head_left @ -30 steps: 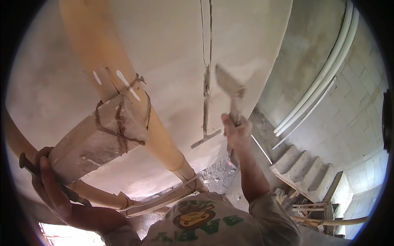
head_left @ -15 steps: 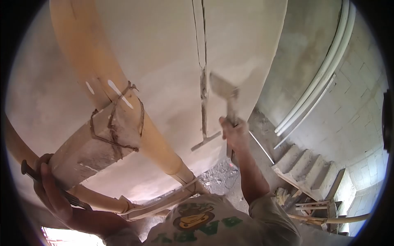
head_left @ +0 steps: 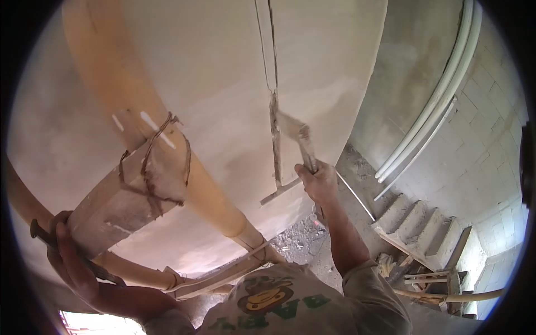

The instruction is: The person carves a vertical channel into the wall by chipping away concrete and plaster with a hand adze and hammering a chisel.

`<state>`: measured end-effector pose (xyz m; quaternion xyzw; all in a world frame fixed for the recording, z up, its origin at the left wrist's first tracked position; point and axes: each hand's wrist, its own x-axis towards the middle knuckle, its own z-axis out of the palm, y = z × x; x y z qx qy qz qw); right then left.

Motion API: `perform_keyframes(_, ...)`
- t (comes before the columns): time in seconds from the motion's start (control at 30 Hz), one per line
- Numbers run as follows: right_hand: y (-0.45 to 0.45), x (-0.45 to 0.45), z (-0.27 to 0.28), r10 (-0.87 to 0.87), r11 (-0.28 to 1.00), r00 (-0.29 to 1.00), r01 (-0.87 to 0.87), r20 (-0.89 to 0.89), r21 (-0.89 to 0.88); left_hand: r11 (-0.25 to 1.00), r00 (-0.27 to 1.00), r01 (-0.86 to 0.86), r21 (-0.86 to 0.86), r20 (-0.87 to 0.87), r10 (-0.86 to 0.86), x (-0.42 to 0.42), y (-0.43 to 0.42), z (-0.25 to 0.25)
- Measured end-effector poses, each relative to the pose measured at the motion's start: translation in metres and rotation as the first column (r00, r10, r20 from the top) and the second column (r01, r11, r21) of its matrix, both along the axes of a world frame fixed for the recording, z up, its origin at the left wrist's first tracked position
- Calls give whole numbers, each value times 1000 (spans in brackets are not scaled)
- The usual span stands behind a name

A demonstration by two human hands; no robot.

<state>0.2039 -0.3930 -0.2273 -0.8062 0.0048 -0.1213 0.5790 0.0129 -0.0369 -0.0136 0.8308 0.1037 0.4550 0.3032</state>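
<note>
My right hand is wrapped round the handle of a hatchet-like tool. Its wide flat head is blurred and lies at a dark vertical groove in the plastered wall. My left hand is closed on a dark metal chisel with a flared end. Those fingers also lie against the near end of a thick wooden beam. Rusty wire ties the beam to a bamboo pole.
White pipes run along the right wall. Concrete steps stand at lower right, near stacked timber. Rubble covers the floor below. More bamboo crosses low on the left.
The tool in my right hand has swung left and down, bringing its head to the groove. My left hand stays at the beam with the chisel. The view has shifted slightly.
</note>
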Motion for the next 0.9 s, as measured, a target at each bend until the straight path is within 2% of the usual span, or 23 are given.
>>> perform_keyframes(0.1, -1, -10, 35, -83, 958, 946, -11, 314, 287, 998, 1000, 5, -70, 18, -4, 1, -4, -1)
perform_keyframes(0.2, 13, 0, 26, -194, 820, 831, -154, 521, 551, 999, 999, 43, -18, 16, -42, 0, 7, -1)
perform_keyframes(0.3, 18, 28, -55, -42, 993, 989, 26, 139, 113, 1000, 999, -19, -19, 25, 19, 0, -7, 0)
perform_keyframes(0.33, 13, 17, -71, -1, 1000, 995, 1, 100, -1, 998, 998, -52, -31, 34, 53, 0, -14, 4)
perform_keyframes(0.37, 9, 9, -83, 29, 994, 997, -21, 74, -110, 1000, 1000, -11, 12, 18, 11, 0, -5, 7)
perform_keyframes(0.43, 2, 26, -69, 59, 989, 998, -56, 20, -134, 999, 1000, 27, 41, -1, -27, -5, 11, -4)
perform_keyframes(0.5, 1, 3, -32, 23, 997, 992, -13, -126, 77, 999, 999, 37, 3, -23, -37, -9, 5, -5)
perform_keyframes(0.53, 4, -3, -14, -39, 999, 998, 41, -58, 31, 999, 999, 36, -37, -8, -37, -5, 2, -6)
perform_keyframes(0.63, 5, -18, 22, -84, 941, 959, -13, 270, 339, 998, 999, 38, -44, -1, -38, -6, 8, -6)
perform_keyframes(0.73, 16, -2, 15, -200, 864, 844, -89, 499, 496, 998, 998, 58, -12, -16, -58, -2, 2, 1)
perform_keyframes(0.8, 25, 17, -31, -42, 992, 970, 13, 239, 124, 998, 1000, 19, -62, 15, -18, 0, -6, -1)
perform_keyframes(0.83, 25, 22, -51, -16, 996, 997, 22, 80, -81, 996, 1000, 8, -88, 31, -6, 0, -9, -1)
perform_keyframes(0.9, 12, 9, -61, 30, 986, 999, -35, -30, -163, 999, 1000, 23, -42, -7, -24, -2, 5, 3)
